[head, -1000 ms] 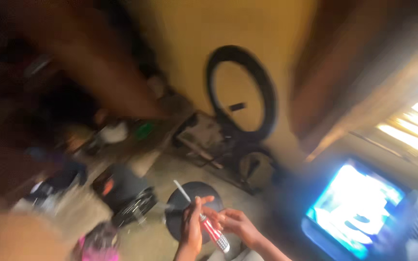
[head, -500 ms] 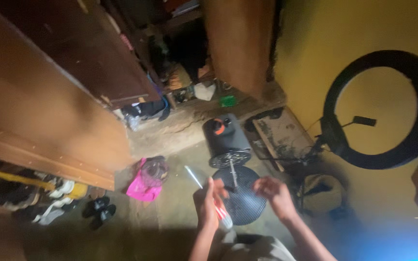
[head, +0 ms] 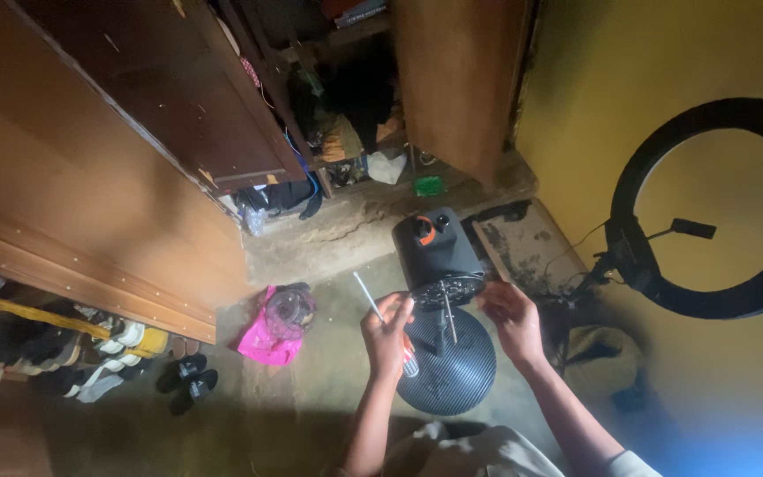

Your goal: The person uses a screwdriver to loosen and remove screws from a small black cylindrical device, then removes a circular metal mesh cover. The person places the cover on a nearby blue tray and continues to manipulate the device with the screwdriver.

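A black fan motor head (head: 435, 250) with an orange knob stands on a post over a round black base (head: 457, 369) on the floor. My left hand (head: 388, 335) grips a screwdriver (head: 371, 300) with a red and clear handle, its thin shaft pointing up and left, just left of the motor's round front plate. My right hand (head: 511, 321) touches the right edge of that plate with its fingertips.
A pink bag (head: 268, 334) with a dark bundle lies left of the fan. Shoes and sandals (head: 125, 358) line the lower left. An open wooden wardrobe (head: 249, 106) stands behind. A black ring light (head: 717, 208) leans against the yellow wall on the right.
The view swung from a bright window and ring light to the wardrobe side, then steadied. Both hands stay at the fan head, the left still holding the screwdriver.
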